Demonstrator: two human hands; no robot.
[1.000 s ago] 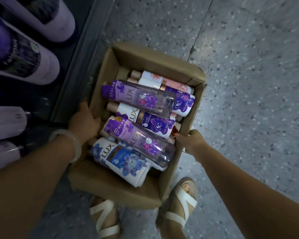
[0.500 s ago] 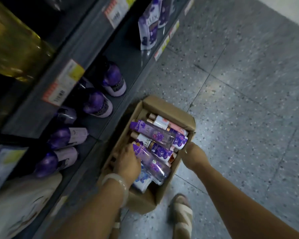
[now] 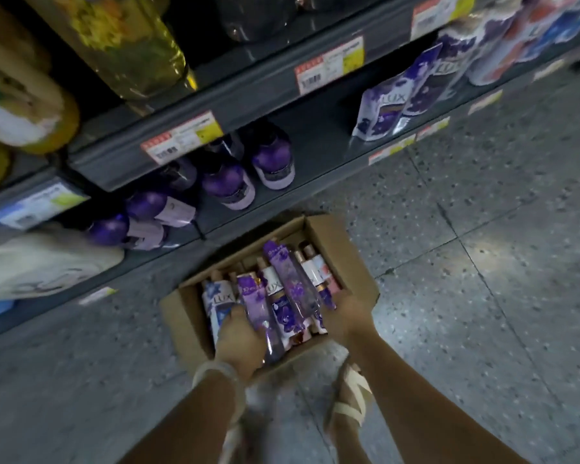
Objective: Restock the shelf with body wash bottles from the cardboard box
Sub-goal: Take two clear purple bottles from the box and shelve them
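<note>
While your two hands reach into the box [image 3: 185, 316], it sits open on the floor [image 3: 482, 296] just in front of the bottom shelf [image 3: 308, 152]. Your left hand [image 3: 240, 339] curls round the lower end of a clear purple bottle [image 3: 257, 306], fingers wrapped on it. Your right hand [image 3: 347, 313] lies at the box's right side against the bottles; its fingers are hidden and blurred, so you cannot tell whether they grasp anything. A second clear purple bottle [image 3: 290, 279] lies slantwise on top. Beneath them you can count at least three white-labelled bottles, one blue-flowered [image 3: 216, 303] at the left; the rest are too smeared to count. On the bottom shelf stand about five dark purple bottles [image 3: 226, 182] at the left, and two purple pouches [image 3: 385, 108] further right. Three red-and-yellow price tags [image 3: 181, 137] show clearly on the rail above. A pale bangle [image 3: 215, 371] circles your left wrist.
</note>
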